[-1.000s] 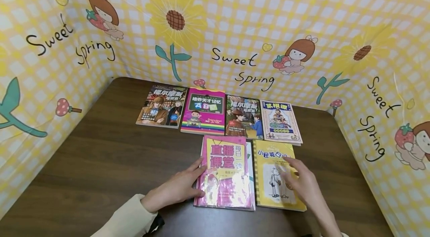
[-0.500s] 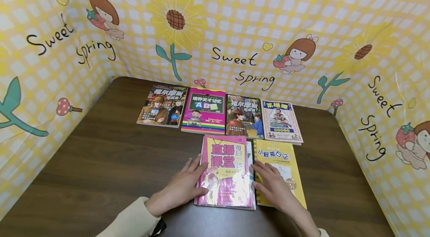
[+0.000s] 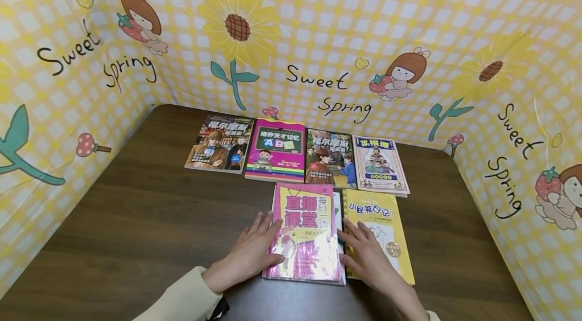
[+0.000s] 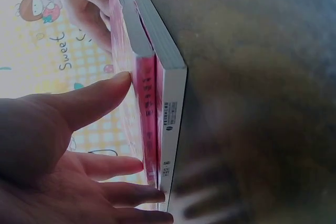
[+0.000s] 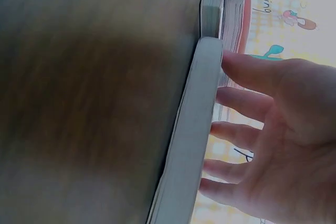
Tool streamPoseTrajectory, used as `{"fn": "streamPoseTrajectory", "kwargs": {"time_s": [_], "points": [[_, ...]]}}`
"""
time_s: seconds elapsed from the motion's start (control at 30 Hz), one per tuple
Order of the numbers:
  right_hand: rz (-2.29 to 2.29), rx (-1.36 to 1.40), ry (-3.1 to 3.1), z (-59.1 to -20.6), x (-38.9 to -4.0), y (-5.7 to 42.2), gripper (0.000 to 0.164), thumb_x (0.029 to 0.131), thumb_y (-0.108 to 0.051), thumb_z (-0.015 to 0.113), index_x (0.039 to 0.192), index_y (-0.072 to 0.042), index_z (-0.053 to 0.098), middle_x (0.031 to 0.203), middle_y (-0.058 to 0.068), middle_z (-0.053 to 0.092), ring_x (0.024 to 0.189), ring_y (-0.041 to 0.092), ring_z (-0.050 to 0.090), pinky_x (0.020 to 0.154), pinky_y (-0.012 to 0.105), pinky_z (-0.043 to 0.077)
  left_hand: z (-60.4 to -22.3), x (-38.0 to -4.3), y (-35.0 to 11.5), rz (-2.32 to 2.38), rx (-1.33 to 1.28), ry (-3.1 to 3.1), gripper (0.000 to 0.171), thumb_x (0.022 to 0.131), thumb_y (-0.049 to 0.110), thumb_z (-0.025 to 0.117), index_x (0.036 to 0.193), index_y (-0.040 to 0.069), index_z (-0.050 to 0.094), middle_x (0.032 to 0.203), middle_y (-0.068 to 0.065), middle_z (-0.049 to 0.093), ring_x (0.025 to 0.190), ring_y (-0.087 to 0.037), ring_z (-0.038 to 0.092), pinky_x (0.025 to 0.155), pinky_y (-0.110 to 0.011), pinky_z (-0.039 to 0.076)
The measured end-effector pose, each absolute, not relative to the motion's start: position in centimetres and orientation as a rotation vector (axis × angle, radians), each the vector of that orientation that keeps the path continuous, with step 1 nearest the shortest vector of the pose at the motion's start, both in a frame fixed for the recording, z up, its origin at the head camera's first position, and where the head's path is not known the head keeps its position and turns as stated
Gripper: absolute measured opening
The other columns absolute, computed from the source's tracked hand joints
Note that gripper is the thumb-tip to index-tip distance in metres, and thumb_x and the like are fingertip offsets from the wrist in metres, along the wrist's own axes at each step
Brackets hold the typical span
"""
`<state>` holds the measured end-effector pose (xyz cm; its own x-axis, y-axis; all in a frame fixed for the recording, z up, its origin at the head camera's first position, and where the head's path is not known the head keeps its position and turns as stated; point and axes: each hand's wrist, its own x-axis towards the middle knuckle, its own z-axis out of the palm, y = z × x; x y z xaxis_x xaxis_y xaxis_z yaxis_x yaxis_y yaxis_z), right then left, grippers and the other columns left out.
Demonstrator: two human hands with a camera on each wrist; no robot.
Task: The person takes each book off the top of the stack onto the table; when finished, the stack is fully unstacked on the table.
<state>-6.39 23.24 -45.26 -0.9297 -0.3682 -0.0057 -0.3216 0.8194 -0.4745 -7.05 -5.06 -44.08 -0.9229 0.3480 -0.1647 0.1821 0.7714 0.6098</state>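
Observation:
A pink book (image 3: 313,240) with a shiny cover lies on top of another book of similar size, whose white spine (image 4: 170,114) shows below the pink one in the left wrist view. At the pair's left side is my left hand (image 3: 250,250), fingers extended along the spines and thumb at the pink cover's edge. My right hand (image 3: 370,255) reaches over a yellow book (image 3: 395,225), its fingertips at the right edge of the stacked books. In the right wrist view those fingers (image 5: 233,135) are spread and nearly straight above the yellow book's page edge (image 5: 189,129).
Behind the stack, a row of books lies flat: a detective-cover book (image 3: 218,144), a magenta ABC book (image 3: 275,149), a second detective-cover book (image 3: 331,159) and a white-bordered book (image 3: 381,164). A yellow checked cloth (image 3: 291,33) walls the dark wooden table (image 3: 150,199) at back and sides.
My right hand has moved left from above the yellow book to the stack's right edge. The left hand has shifted slightly, staying at the left edge. The books look unmoved.

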Motion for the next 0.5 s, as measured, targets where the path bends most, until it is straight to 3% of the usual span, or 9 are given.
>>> {"fn": "streamPoseTrajectory", "kwargs": {"time_s": [0.5], "points": [[-0.74, -0.571, 2.928, -45.06, -6.12, 22.91, 0.049, 0.084, -0.009, 0.074, 0.13, -0.002, 0.06, 0.148, 0.017, 0.04, 0.135, 0.049, 0.028, 0.104, 0.063, 0.029, -43.9, -6.7, -4.78, 0.934, 0.511, 2.728, 0.072, 0.079, 0.022, 0.079, 0.139, -0.002, 0.047, 0.148, -0.033, 0.029, 0.139, -0.049, 0.019, 0.103, -0.067, 0.027]]}}
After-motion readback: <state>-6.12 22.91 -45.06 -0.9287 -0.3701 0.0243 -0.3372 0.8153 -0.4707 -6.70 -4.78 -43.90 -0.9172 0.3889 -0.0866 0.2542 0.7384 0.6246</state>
